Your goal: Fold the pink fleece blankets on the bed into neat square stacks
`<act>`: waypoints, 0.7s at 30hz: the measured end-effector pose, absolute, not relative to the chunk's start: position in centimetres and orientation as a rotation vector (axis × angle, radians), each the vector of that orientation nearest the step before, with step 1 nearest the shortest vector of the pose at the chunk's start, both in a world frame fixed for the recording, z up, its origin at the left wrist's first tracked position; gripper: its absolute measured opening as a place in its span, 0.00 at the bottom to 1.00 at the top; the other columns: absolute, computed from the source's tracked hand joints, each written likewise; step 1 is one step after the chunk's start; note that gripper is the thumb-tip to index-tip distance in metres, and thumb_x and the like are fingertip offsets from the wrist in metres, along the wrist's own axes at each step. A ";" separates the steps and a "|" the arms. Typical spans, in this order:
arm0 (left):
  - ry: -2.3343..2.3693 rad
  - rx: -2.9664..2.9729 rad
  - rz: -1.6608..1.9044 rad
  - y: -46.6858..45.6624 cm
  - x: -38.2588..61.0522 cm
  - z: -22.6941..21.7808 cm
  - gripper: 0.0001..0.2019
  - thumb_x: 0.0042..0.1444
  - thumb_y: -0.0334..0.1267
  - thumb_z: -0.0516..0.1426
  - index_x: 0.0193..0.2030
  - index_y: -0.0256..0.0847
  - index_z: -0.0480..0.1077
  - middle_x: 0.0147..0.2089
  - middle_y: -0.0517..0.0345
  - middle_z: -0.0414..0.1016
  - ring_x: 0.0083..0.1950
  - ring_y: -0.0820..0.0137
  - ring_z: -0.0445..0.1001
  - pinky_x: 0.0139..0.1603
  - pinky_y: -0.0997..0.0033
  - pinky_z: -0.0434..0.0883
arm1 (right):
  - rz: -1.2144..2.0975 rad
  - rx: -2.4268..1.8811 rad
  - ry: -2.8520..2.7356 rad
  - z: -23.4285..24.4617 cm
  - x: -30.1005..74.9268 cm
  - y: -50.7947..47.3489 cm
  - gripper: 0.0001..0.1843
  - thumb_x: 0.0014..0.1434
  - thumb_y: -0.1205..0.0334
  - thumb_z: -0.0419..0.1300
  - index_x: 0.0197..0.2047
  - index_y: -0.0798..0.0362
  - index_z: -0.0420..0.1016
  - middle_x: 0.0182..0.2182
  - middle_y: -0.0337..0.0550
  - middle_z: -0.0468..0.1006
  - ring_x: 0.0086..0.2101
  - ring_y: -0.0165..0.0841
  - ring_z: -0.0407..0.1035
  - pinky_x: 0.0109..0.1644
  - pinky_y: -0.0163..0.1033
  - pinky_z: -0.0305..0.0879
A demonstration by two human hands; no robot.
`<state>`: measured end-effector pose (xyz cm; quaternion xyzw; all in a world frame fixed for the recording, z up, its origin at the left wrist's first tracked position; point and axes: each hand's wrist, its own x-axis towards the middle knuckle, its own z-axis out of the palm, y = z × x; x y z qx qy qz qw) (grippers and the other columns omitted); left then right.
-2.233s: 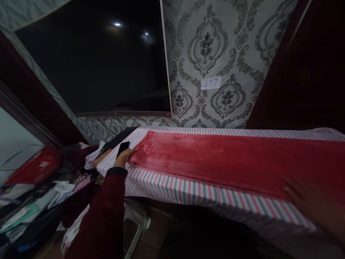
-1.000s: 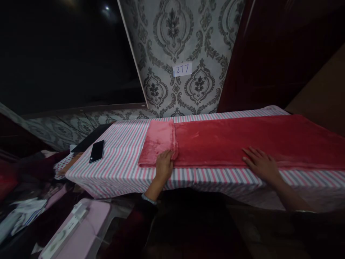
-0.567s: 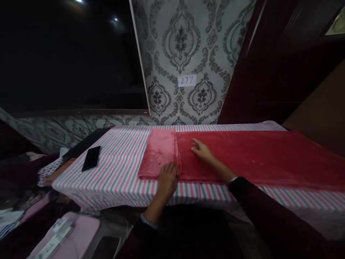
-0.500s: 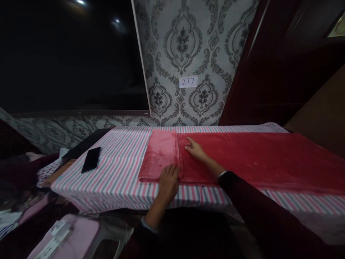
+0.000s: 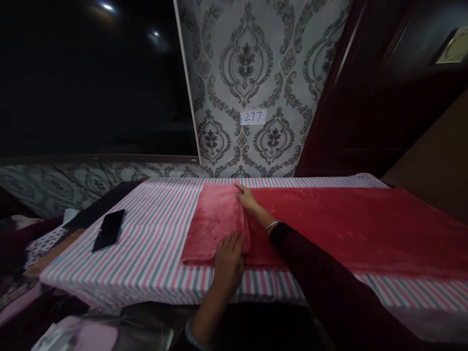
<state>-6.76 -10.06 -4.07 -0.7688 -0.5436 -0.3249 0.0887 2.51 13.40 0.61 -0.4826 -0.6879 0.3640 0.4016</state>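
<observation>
A red plush blanket [image 5: 329, 224] lies spread lengthwise, its left end turned over into a lighter, layered panel [image 5: 215, 219]. My left hand [image 5: 229, 256] rests flat on the near part of that panel by its right edge, fingers extended. At the far end of the same edge is my right hand [image 5: 247, 199], with index finger and thumb apart and touching the blanket; its other fingers are partly hidden.
Under the blanket, a striped cloth [image 5: 146, 234] covers the table. A phone [image 5: 108, 230] lies on it at the left. Behind are a dark television [image 5: 91, 83] and a patterned wall with a paper label [image 5: 253, 117]. Fabrics [image 5: 44, 246] are piled left of the table.
My right hand has moved left from the flat red part to the layered panel's far right edge. My left hand stays on the panel, and the view has shifted slightly.
</observation>
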 end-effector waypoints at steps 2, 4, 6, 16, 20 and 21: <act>-1.591 -2.302 -0.958 -9.9 -5.5 -2.9 0.33 0.50 0.22 0.52 0.65 0.41 0.71 0.60 0.44 0.79 0.62 0.55 0.75 0.63 0.48 0.72 | 0.838 -1.247 -1.734 1.3 4.1 13.6 0.38 0.55 0.75 0.54 0.70 0.53 0.68 0.63 0.45 0.75 0.61 0.36 0.70 0.65 0.42 0.66; -1.551 -2.328 -0.921 -9.7 -3.8 -2.5 0.32 0.51 0.22 0.52 0.64 0.40 0.71 0.60 0.45 0.79 0.61 0.57 0.76 0.62 0.51 0.73 | 0.757 -1.303 -1.731 1.4 6.2 13.5 0.38 0.55 0.74 0.54 0.70 0.53 0.69 0.65 0.46 0.73 0.63 0.38 0.68 0.68 0.44 0.63; -1.510 -2.360 -0.856 -9.6 -2.1 -2.9 0.29 0.53 0.22 0.52 0.61 0.39 0.73 0.57 0.46 0.80 0.58 0.59 0.77 0.59 0.55 0.74 | 0.698 -1.385 -1.732 0.9 8.4 12.9 0.37 0.55 0.73 0.55 0.69 0.54 0.70 0.64 0.50 0.74 0.62 0.42 0.68 0.69 0.48 0.62; -1.491 -2.319 -0.810 -9.6 -0.2 -4.4 0.25 0.57 0.24 0.54 0.61 0.37 0.72 0.55 0.46 0.81 0.55 0.59 0.77 0.56 0.57 0.74 | 0.681 -1.457 -1.750 -2.1 11.2 12.6 0.36 0.57 0.69 0.54 0.70 0.55 0.69 0.62 0.49 0.77 0.60 0.42 0.71 0.66 0.48 0.66; -1.562 -2.371 -0.719 -9.4 0.9 -3.3 0.26 0.59 0.25 0.54 0.65 0.37 0.70 0.57 0.44 0.80 0.57 0.58 0.76 0.57 0.56 0.74 | 0.691 -1.369 -1.763 -2.0 11.7 12.9 0.36 0.59 0.68 0.52 0.72 0.59 0.64 0.64 0.52 0.74 0.59 0.38 0.72 0.63 0.45 0.68; -1.577 -2.383 -0.680 -9.3 1.2 -3.3 0.26 0.59 0.25 0.54 0.64 0.37 0.71 0.58 0.43 0.80 0.58 0.58 0.76 0.57 0.55 0.74 | 0.689 -1.349 -1.774 -2.0 11.9 12.8 0.35 0.60 0.67 0.53 0.71 0.60 0.64 0.62 0.53 0.76 0.57 0.39 0.74 0.62 0.46 0.69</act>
